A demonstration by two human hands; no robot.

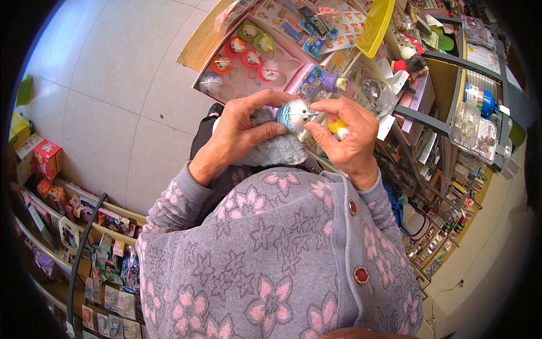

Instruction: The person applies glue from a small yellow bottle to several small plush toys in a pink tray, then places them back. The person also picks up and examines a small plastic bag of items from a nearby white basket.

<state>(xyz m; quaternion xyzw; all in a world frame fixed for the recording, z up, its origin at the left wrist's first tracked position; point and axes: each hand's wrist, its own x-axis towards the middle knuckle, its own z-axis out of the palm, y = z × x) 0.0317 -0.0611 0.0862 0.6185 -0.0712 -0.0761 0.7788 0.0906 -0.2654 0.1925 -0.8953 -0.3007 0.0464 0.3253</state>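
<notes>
My left hand (241,131) holds a small white fluffy ball toy (296,115) with dark eyes and blue cord wound around it, between thumb and fingers. At the toy's right side, my right hand (349,131) has thumb and index finger close to the face and a blue strand; whether they touch it is unclear. A yellow and white fluffy piece (338,127) shows within the curled fingers of that hand. Grey fleece cloth (275,148) lies beneath the hands. Beyond them, a pink box (296,70) holds several similar balls wound with green, red, orange and pale blue cord.
A purple-wound ball (335,83) lies right of the box, near small printed packets (312,80). A yellow plastic basket (377,29) stands at the upper right. Metal racks with goods (427,118) fill the right side, and shelves of packaged items (114,254) are at lower left.
</notes>
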